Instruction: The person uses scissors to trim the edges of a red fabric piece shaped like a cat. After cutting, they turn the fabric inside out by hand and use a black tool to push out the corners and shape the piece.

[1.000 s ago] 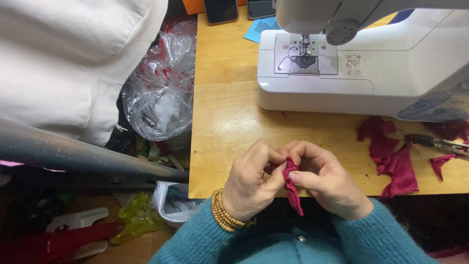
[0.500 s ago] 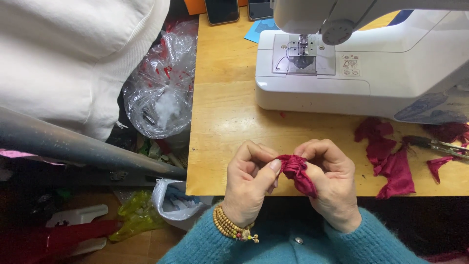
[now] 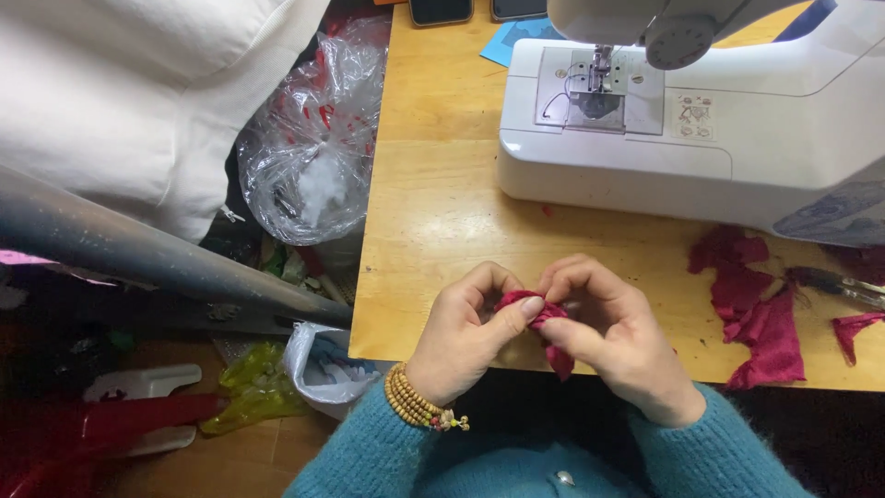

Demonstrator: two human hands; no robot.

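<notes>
Both my hands meet over the near edge of the wooden table (image 3: 442, 184). My left hand (image 3: 466, 332), with a beaded bracelet at the wrist, and my right hand (image 3: 618, 337) pinch a small bunched piece of dark red fabric (image 3: 539, 318) between the fingertips. A short end of the fabric hangs down below my right fingers. The white sewing machine (image 3: 701, 111) stands behind my hands, its needle area toward the table's back.
More dark red fabric scraps (image 3: 751, 309) lie at the right, beside scissors (image 3: 843, 286). A clear plastic bag (image 3: 309, 157) with stuffing sits left of the table, under white cloth (image 3: 129, 92). A grey metal bar (image 3: 138, 254) crosses the left. Two phones lie at the back edge.
The fabric strip that hung down from my fingers has been gathered up into a small bunch between both hands. My hands have stayed at the table's near edge.
</notes>
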